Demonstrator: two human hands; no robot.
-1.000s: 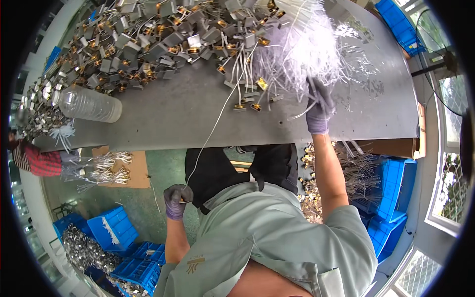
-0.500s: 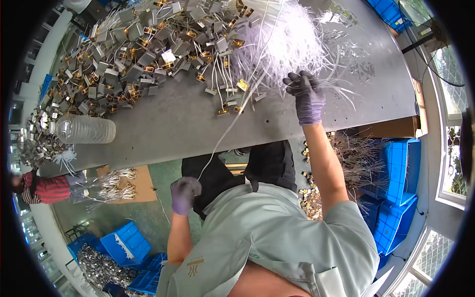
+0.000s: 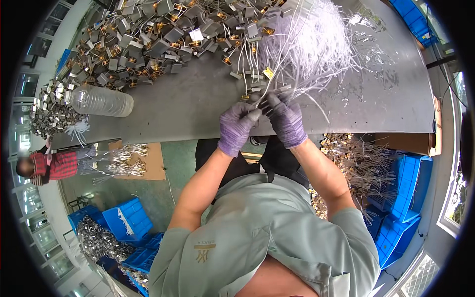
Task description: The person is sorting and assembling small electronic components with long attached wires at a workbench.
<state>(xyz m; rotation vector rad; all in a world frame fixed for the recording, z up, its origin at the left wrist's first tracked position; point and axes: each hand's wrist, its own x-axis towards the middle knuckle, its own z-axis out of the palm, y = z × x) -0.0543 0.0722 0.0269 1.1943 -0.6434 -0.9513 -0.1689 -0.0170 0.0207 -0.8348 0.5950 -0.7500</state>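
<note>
My gloved left hand [image 3: 236, 129] and right hand [image 3: 288, 123] meet over the near edge of the grey table [image 3: 178, 106]. The left fingers pinch a white wire [image 3: 280, 63], which runs up toward the far side. In my right hand, closed beside it, are thin white translucent tubes [image 3: 314, 93] that fan out to the right. The exact contact between the fingertips is partly hidden. Just beyond lies a large heap of thin white tubes [image 3: 319, 37]. Several wired metal parts [image 3: 246, 74] with brass-coloured pieces lie close to the left fingers.
Grey block-like parts on wires [image 3: 158, 47] are piled across the far left. A clear plastic bottle [image 3: 104, 101] lies on its side near them. Blue crates [image 3: 408, 188] and wire bundles [image 3: 363, 166] stand below right. Another person [image 3: 54, 165] is at far left.
My left hand has risen from beside my lap to the table edge. My right hand has come from the tube heap toward it, bringing several tubes. The view has shifted slightly.
</note>
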